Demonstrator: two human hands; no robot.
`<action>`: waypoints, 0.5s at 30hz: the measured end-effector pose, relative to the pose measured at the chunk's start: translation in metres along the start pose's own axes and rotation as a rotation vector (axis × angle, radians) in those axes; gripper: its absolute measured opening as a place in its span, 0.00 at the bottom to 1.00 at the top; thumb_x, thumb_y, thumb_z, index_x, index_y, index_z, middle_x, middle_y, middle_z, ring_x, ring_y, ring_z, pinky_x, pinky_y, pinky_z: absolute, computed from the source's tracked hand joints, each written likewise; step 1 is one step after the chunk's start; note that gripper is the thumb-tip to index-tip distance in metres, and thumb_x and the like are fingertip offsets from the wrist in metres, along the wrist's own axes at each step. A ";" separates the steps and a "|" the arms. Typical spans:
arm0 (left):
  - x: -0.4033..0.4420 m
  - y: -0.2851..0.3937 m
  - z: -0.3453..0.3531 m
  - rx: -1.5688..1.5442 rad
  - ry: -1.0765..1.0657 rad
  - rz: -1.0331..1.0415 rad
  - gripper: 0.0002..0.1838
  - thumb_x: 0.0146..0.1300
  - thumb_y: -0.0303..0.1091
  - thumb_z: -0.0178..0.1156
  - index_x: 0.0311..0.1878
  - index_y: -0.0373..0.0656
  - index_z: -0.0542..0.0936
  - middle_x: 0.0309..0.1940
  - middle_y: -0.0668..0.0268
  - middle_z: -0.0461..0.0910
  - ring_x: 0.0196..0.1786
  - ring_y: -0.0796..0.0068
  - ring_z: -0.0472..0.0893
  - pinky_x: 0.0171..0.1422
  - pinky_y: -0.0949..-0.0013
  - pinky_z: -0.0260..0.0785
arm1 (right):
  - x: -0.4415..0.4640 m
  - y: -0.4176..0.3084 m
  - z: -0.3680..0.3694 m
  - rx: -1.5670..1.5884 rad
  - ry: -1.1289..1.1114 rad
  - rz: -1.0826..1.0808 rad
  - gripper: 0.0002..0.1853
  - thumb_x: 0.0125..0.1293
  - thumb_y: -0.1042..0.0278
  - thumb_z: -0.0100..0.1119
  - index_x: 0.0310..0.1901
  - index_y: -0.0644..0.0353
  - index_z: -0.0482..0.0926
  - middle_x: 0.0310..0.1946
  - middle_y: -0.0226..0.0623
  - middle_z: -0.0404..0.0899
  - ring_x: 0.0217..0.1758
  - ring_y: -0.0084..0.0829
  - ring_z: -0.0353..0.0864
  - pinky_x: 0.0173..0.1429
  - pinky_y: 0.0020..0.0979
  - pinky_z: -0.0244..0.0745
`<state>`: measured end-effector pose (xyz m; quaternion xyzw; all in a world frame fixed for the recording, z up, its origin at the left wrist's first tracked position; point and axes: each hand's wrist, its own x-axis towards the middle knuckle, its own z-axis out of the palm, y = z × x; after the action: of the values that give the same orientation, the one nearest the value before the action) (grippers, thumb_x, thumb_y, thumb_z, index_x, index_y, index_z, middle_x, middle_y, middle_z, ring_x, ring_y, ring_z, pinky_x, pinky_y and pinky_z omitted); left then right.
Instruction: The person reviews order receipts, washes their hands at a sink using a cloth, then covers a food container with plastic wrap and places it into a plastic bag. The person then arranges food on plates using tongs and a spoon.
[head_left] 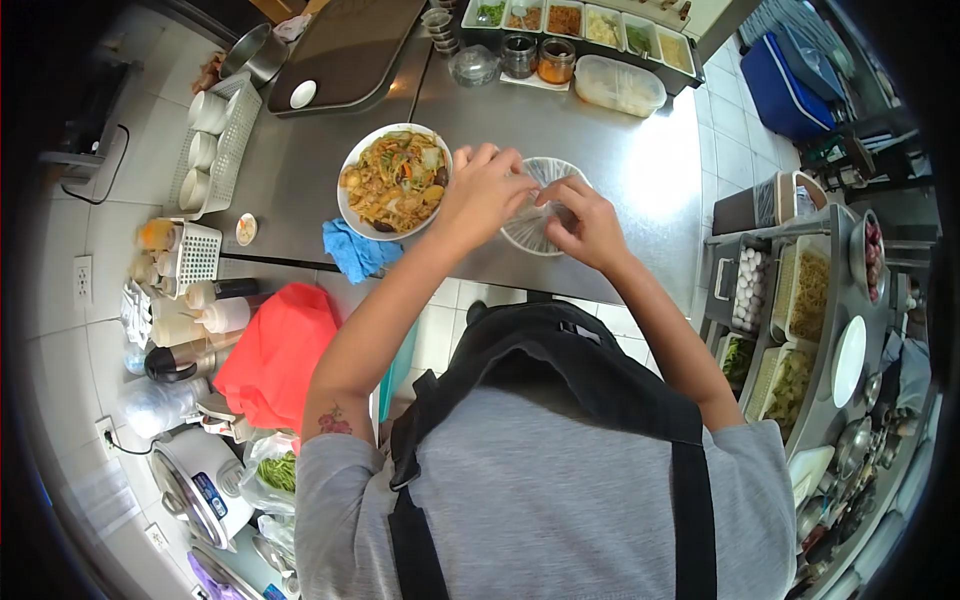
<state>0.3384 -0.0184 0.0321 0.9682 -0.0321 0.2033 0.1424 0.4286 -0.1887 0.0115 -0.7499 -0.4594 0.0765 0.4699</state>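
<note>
A round white bowl (pixel 515 240) stands on the steel table, with gathered clear plastic wrap (pixel 541 228) over it. My left hand (pixel 490 190) reaches to its left side, fingers bent and pinched at the plastic near the middle. From the other side, my right hand (pixel 582 222) comes in with thumb and fingers curled, also pinching the plastic. My fingers partly hide the bowl, and its contents cannot be made out. Beside my left hand sits a white bowl of noodles with vegetables (pixel 395 180). A crumpled blue cloth (pixel 358 250) lies just below that bowl.
Across the steel table (pixel 470 110) stand a dark tray (pixel 340 50), jars (pixel 556 62), a clear lidded container (pixel 620 86) and a row of topping tubs (pixel 603 28). A basket of white cups (pixel 225 150) is at left, food shelves (pixel 800 290) at right.
</note>
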 end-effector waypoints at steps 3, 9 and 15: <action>-0.001 0.002 0.001 0.024 -0.029 -0.051 0.05 0.53 0.36 0.62 0.33 0.56 0.84 0.34 0.74 0.73 0.46 0.71 0.71 0.53 0.59 0.57 | -0.002 0.005 -0.002 -0.041 -0.013 -0.015 0.08 0.52 0.70 0.66 0.34 0.55 0.78 0.28 0.32 0.77 0.24 0.31 0.76 0.31 0.32 0.73; -0.005 0.001 0.001 0.044 -0.071 -0.139 0.04 0.55 0.35 0.61 0.34 0.52 0.82 0.32 0.70 0.73 0.42 0.66 0.72 0.47 0.60 0.62 | 0.001 0.009 0.007 -0.085 0.125 0.033 0.10 0.50 0.64 0.71 0.32 0.55 0.81 0.26 0.31 0.79 0.26 0.32 0.75 0.35 0.34 0.75; -0.002 0.014 -0.001 -0.393 -0.303 -0.428 0.10 0.55 0.39 0.60 0.27 0.43 0.78 0.20 0.65 0.75 0.25 0.69 0.73 0.31 0.66 0.65 | 0.000 0.012 0.000 -0.274 0.099 -0.212 0.09 0.48 0.66 0.71 0.33 0.50 0.85 0.34 0.25 0.81 0.37 0.33 0.75 0.41 0.33 0.74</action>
<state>0.3343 -0.0315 0.0358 0.9262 0.1129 0.0124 0.3596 0.4359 -0.1898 0.0022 -0.7570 -0.5184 -0.0739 0.3908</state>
